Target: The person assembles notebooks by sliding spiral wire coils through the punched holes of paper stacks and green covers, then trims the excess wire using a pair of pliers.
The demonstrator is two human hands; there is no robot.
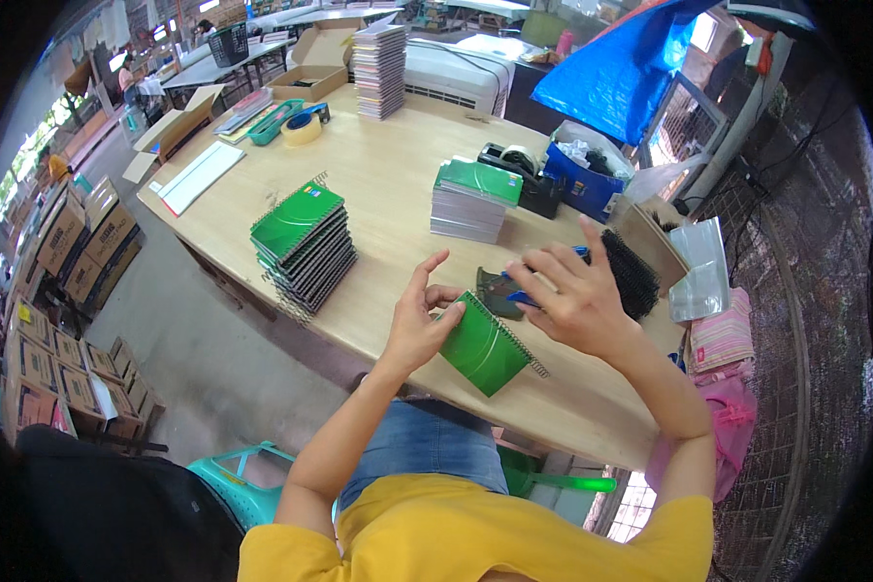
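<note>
A small green spiral notebook (483,346) is tilted above the front of the table, its wire coil running along the upper right side. My left hand (425,315) grips its upper left corner between thumb and fingers. Just above the coil, my right hand (574,296) has its fingers curled around a blue-handled tool (521,297), whose working end I cannot make out. A dark grey object (495,291) lies behind the notebook, partly hidden. To the left stands a stack of green spiral notebooks (306,233). Farther back sits a pile of green-covered pads without visible coils (470,204).
Black spiral coils (630,274) lie in a box right of my right hand. Behind are a black tape dispenser (526,175) and a blue box (582,179). Yellow tape (302,130), a green tray (274,124) and a tall book stack (379,73) occupy the wooden table's (388,175) far side.
</note>
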